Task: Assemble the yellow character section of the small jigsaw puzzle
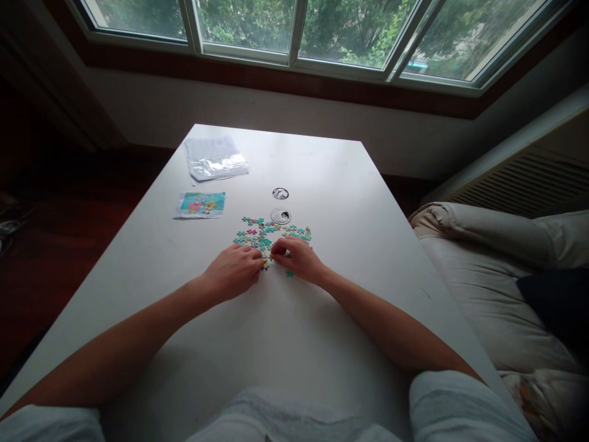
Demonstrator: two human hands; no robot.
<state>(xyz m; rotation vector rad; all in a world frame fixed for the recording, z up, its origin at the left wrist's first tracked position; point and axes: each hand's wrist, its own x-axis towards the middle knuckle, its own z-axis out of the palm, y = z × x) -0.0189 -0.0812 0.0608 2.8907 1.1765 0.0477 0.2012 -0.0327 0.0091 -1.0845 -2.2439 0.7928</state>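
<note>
Many small jigsaw puzzle pieces (264,240), mostly teal and green with some pink and yellow, lie loosely spread on the white table. At the near left edge of the spread, my left hand (235,270) rests low with curled fingers, its tips against a yellowish puzzle piece (265,265). Facing it, my right hand (300,258) is closed in a pinch of thumb and forefinger on a small puzzle piece (272,258). The fingertips of both hands almost meet. A single teal piece (289,274) lies just below my right hand, which hides part of the spread.
A small picture sheet (201,205) with colourful cartoon figures lies left of the pieces. Behind it are papers in a clear plastic sleeve (216,158). Two round inserts (280,194) sit in the table (322,166). A pale sofa (483,264) stands at right; windows are ahead.
</note>
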